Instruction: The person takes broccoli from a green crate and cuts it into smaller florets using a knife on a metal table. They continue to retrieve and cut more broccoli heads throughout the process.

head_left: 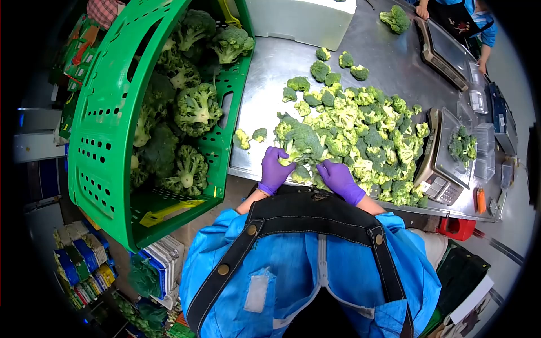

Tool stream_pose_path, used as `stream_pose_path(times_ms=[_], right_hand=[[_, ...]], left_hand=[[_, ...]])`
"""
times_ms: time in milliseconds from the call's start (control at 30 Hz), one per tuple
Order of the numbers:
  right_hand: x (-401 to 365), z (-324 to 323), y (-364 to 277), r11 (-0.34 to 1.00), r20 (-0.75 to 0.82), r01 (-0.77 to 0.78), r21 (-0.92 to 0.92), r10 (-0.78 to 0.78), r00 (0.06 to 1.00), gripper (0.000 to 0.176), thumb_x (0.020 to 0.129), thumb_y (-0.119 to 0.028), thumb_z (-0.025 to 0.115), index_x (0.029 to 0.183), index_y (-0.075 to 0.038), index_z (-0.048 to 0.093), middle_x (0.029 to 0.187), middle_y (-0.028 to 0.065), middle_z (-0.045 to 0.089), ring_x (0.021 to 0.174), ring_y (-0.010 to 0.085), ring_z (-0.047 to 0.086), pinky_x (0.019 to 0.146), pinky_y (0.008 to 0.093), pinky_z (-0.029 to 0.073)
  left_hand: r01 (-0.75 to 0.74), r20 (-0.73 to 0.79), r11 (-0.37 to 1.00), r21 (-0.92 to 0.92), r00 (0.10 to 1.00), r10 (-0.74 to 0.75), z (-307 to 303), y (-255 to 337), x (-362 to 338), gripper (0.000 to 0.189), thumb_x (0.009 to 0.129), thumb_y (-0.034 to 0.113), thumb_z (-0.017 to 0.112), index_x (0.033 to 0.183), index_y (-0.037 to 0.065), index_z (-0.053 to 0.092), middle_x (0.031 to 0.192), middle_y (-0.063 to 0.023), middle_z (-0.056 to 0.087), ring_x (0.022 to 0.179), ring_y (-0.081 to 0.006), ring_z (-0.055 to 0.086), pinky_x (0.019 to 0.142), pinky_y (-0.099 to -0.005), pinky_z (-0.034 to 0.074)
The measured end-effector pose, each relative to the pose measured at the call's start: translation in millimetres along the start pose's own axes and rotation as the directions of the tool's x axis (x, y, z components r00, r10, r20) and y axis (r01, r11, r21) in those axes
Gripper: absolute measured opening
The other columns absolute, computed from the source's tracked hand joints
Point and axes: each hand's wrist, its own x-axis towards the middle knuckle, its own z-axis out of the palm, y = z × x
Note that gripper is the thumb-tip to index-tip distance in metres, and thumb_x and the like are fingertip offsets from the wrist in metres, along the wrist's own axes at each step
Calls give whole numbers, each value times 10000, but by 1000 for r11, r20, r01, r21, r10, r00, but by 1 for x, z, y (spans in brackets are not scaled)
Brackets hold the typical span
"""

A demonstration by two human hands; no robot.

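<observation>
A large broccoli head [303, 141] is at the near edge of the metal table, tilted over the loose pieces. My left hand [275, 169], in a purple glove, is closed on its left underside, near the stem. On its lower right, my right hand [342, 179], gloved alike, has its fingers drawn together against the broccoli; what lies between the fingertips is hidden. A wide pile of cut broccoli florets [360, 132] spreads to the right and behind. Two small florets [251, 137] lie apart to the left.
On the left a tilted green crate [107, 135] holds several broccoli heads [198, 110]. A white foam box [301, 22] stands behind. To the right are a scale [445, 152] with broccoli on it, a second scale [442, 48], plastic trays [484, 149] and another person's arm [486, 53].
</observation>
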Motion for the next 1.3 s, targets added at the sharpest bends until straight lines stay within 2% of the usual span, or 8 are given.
stream_pose_path(times_ms=[200, 300, 367, 433, 533, 800, 1233, 1300], right_hand=[[7, -36, -14, 985, 167, -95, 141, 71, 983, 358, 882, -369, 472, 836, -32, 582, 695, 205, 597, 724, 383, 581, 647, 456, 456], [2, -74, -37, 991, 188, -116, -64, 126, 974, 374, 887, -378, 459, 838, -32, 592, 678, 199, 592, 721, 378, 580, 636, 442, 453], [-4, -93, -35, 956, 132, -237, 175, 216, 968, 369, 891, -378, 456, 853, -37, 590, 656, 193, 583, 688, 370, 578, 613, 427, 444], [-4, -96, -34, 933, 86, -298, 201, 286, 954, 356, 892, -367, 465, 830, -35, 576, 627, 190, 563, 649, 365, 567, 589, 424, 430], [-3, -66, -18, 968, 3, -62, 244, 63, 998, 345, 892, -351, 472, 816, -25, 560, 615, 197, 550, 638, 377, 556, 585, 451, 415], [17, -20, -28, 992, 114, -36, 121, 22, 993, 326, 888, -305, 460, 784, -12, 558, 637, 221, 566, 640, 394, 565, 594, 474, 439], [53, 19, -27, 998, 236, -59, 15, 54, 970, 380, 884, -315, 413, 772, 2, 591, 681, 213, 591, 671, 374, 589, 650, 456, 469], [61, 29, -18, 996, 354, 82, 29, -86, 931, 372, 870, -305, 408, 764, -9, 608, 718, 213, 599, 721, 375, 591, 673, 461, 466]], left_hand=[[7, -14, 1000, 2, 1000, -7, 6, 12, 5, 313, 548, 62, 748, 762, 47, 521, 802, -100, 516, 757, -267, 561, 666, -341, 460], [-8, -33, 998, 59, 999, 10, 5, 12, 6, 315, 549, 63, 750, 769, 44, 525, 806, -101, 519, 753, -265, 563, 666, -337, 460], [4, -56, 997, 71, 998, 0, 3, 8, 10, 317, 551, 64, 752, 772, 42, 526, 808, -101, 521, 750, -262, 564, 666, -333, 458], [82, -60, 996, -46, 995, -85, 1, 0, 14, 324, 554, 67, 761, 770, 37, 521, 802, -95, 528, 744, -242, 563, 667, -320, 454], [157, -60, 974, -165, 984, -169, -4, -7, 20, 334, 565, 59, 775, 767, 43, 509, 792, -65, 530, 747, -178, 536, 686, -283, 431], [331, 33, 850, -410, 937, -348, -3, -38, -2, 361, 584, 50, 785, 791, 67, 490, 772, 3, 472, 683, -90, 430, 624, -228, 369], [136, 24, 965, -225, 991, -134, -8, -56, -2, 383, 558, 24, 785, 764, 60, 464, 774, -36, 451, 720, -145, 467, 648, -250, 389], [128, 35, 971, -202, 992, -123, -8, -63, -6, 387, 558, 24, 781, 745, 67, 444, 756, -34, 436, 693, -143, 449, 625, -255, 381]])
